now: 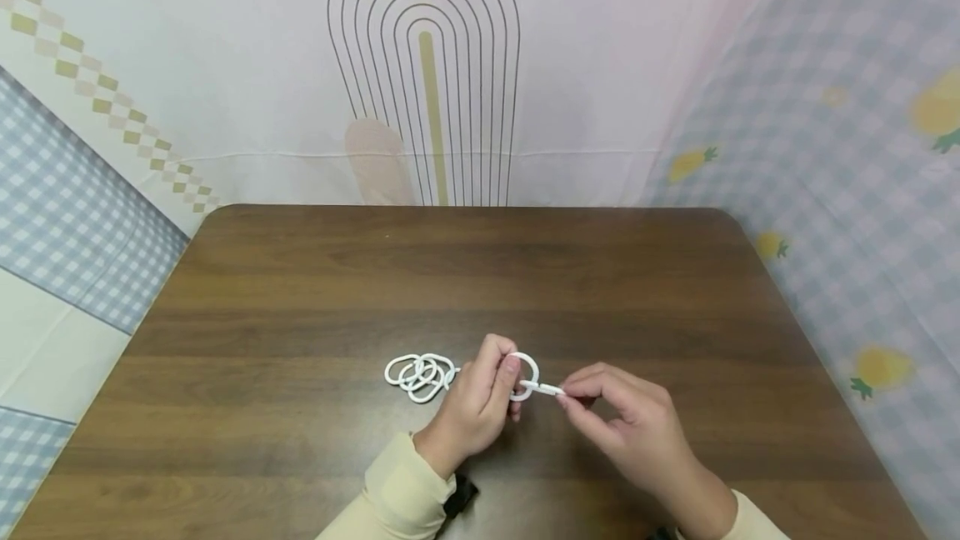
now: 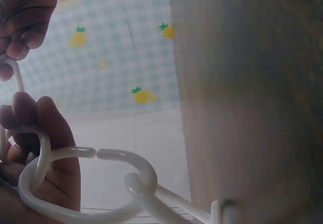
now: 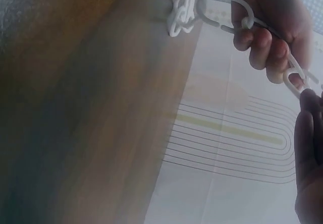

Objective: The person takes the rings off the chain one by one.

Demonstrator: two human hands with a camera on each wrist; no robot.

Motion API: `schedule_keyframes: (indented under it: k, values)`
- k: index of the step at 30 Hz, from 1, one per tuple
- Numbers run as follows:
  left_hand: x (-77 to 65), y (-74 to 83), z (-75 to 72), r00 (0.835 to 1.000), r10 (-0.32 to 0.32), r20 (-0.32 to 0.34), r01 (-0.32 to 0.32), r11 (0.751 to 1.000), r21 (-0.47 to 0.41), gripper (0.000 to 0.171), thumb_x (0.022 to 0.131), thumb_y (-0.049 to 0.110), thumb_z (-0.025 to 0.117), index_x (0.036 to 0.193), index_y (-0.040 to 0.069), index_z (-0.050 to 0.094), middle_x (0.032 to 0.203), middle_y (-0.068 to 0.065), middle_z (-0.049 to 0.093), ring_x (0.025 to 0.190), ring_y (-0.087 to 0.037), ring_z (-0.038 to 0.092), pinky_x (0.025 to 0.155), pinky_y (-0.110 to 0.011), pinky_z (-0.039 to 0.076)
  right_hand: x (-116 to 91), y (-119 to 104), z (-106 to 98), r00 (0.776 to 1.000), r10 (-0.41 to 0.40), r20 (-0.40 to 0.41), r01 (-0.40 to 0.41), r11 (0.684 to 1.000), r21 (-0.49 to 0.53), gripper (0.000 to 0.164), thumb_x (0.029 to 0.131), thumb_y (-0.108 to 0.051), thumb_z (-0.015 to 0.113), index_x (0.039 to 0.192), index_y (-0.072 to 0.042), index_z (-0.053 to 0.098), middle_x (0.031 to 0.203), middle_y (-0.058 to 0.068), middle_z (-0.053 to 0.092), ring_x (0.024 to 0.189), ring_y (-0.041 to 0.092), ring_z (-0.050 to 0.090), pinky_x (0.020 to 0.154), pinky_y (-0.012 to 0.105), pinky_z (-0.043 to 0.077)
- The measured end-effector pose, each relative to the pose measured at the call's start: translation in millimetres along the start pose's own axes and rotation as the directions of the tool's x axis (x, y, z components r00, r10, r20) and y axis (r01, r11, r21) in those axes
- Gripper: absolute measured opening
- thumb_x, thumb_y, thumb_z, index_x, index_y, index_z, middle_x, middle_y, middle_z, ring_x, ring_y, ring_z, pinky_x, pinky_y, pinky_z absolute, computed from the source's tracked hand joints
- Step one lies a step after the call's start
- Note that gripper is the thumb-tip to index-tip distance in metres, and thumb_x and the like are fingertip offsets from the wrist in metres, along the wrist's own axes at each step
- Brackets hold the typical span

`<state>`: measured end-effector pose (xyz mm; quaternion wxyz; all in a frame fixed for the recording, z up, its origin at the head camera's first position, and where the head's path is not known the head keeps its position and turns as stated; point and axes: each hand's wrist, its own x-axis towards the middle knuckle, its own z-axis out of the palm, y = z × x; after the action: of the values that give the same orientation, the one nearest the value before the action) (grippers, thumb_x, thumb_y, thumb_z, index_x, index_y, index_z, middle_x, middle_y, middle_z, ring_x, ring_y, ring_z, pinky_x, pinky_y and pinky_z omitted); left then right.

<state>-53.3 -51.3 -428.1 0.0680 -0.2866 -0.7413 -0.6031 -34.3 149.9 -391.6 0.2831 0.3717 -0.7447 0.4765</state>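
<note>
My left hand (image 1: pixel 476 402) grips a white plastic chain link (image 1: pixel 536 367) between thumb and fingers, above the front middle of the table. Hooked through that link is another white link (image 1: pixel 551 390), its far end pinched by the thumb and fingertips of my right hand (image 1: pixel 641 427). On the left hand's other side the chain runs down to a loose pile of several white links (image 1: pixel 425 373) on the tabletop. Close up in the left wrist view, an oval link (image 2: pixel 146 168) with a small gap in its side hangs beside the left palm.
The brown wood-grain table (image 1: pixel 300 273) has rounded far corners. Behind it hangs a white cloth (image 1: pixel 600 65) with an arch pattern. Checked cloth with pineapples (image 1: pixel 825 190) drapes along the right side, and blue checked cloth (image 1: pixel 67 198) is at the left.
</note>
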Motion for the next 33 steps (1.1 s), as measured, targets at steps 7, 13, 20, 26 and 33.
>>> schedule_keyframes:
  k: [7,13,20,26,33]
  values:
    - [1.8,2.0,1.7,0.996,-0.058,-0.064,0.057,0.998,-0.013,0.010,0.108,0.004,0.039,0.100,0.005,0.046,0.068,-0.004,0.056,0.047,-0.002,0.053,0.043,-0.020,0.050,1.4,-2.4,6.3,0.998,-0.039,-0.041,0.034,0.994,-0.100,0.024,0.099,-0.020,0.065,0.082,-0.004,0.071,0.079,0.006,0.071,0.069,0.011,0.067,0.066,0.014,0.055]
    - [4.5,1.4,3.4,0.995,-0.054,-0.087,0.053,0.998,-0.018,0.011,0.108,0.004,0.039,0.100,0.006,0.046,0.065,-0.004,0.057,0.044,-0.004,0.054,0.041,-0.019,0.049,2.5,-3.2,8.5,0.996,-0.069,-0.061,0.063,0.994,-0.094,0.023,0.098,-0.017,0.067,0.080,-0.003,0.071,0.080,0.008,0.072,0.072,0.017,0.070,0.073,0.016,0.056]
    - [6.1,0.6,3.2,0.996,-0.033,-0.082,0.036,0.999,0.033,0.010,0.107,0.004,0.041,0.100,0.007,0.046,0.064,-0.001,0.057,0.046,0.001,0.052,0.043,-0.018,0.048,3.4,-3.0,13.1,0.995,-0.069,-0.077,0.063,0.995,-0.072,0.023,0.097,-0.016,0.067,0.079,-0.002,0.071,0.080,0.009,0.072,0.073,0.018,0.070,0.074,0.016,0.056]
    - [5.6,0.2,3.9,0.997,-0.007,-0.079,0.011,0.999,0.052,0.009,0.106,0.002,0.042,0.100,0.008,0.046,0.063,0.000,0.056,0.047,0.002,0.050,0.044,-0.016,0.048,3.3,-3.3,13.7,0.995,-0.068,-0.080,0.061,0.995,-0.082,0.024,0.098,-0.017,0.067,0.079,-0.003,0.071,0.080,0.009,0.072,0.073,0.017,0.069,0.073,0.015,0.056]
    - [6.5,2.1,2.1,0.996,0.008,-0.090,-0.003,0.999,0.052,0.009,0.106,0.001,0.043,0.100,0.008,0.047,0.064,-0.001,0.057,0.046,0.000,0.052,0.043,-0.016,0.048,2.4,-2.9,16.5,0.994,-0.088,-0.067,0.080,0.991,-0.106,0.024,0.098,-0.017,0.066,0.079,-0.004,0.071,0.080,0.007,0.071,0.071,0.016,0.068,0.069,0.014,0.055]
